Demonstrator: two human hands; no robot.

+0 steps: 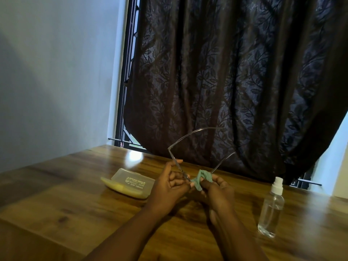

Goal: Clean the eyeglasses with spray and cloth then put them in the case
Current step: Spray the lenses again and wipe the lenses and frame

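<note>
Pinching the eyeglasses (176, 162), left hand (169, 187) faces right hand (218, 191) clasping cloth (202, 178).

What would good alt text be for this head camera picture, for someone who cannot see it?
Two hands hold clear-framed eyeglasses above a wooden table, the right hand rubbing them with a green cloth while the left hand steadies the frame. A glasses case lies to the left, a clear spray bottle stands to the right, and a dark curtain hangs behind.
</note>
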